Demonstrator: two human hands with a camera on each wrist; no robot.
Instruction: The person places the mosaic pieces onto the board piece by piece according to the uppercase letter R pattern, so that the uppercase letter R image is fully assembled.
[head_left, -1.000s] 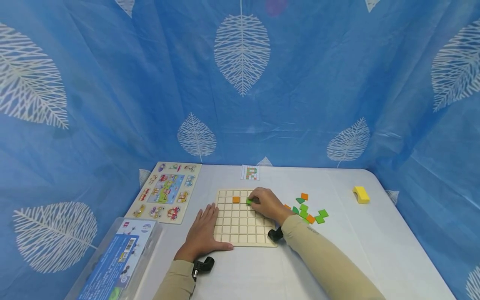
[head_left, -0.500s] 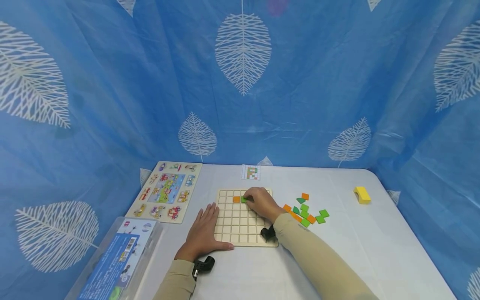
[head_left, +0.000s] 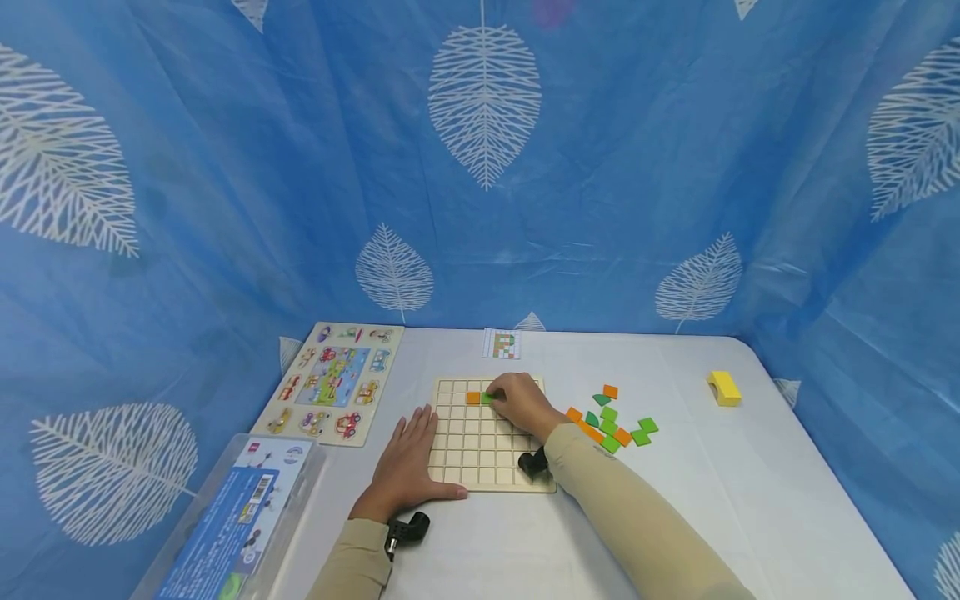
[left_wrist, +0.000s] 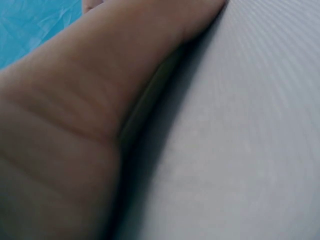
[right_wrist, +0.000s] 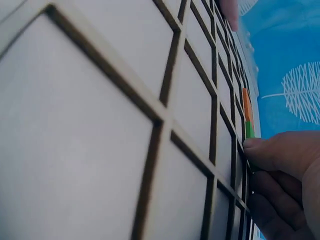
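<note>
A wooden grid board (head_left: 474, 460) lies on the white table with an orange square tile (head_left: 473, 398) in one of its upper cells. Just right of that tile, my right hand (head_left: 522, 405) holds a green square tile (head_left: 487, 398) at the board, thumb on its edge and the other fingers bent. The right wrist view shows the thumb (right_wrist: 265, 149) against the green tile (right_wrist: 249, 130), beside the orange tile (right_wrist: 247, 104). My left hand (head_left: 408, 462) rests along the board's left side, fingers straight, thumb spread along the front edge. The left wrist view is mostly skin and white cloth.
Several loose green and orange tiles (head_left: 609, 414) lie right of the board. A small pattern card (head_left: 502, 343) is behind it. A vehicle puzzle board (head_left: 333, 383) and a plastic case (head_left: 238, 517) stand at left, a yellow arch block (head_left: 723, 389) at far right.
My right hand has moved a little left with the green tile, which now sits beside the orange one. The left hand stays where it was.
</note>
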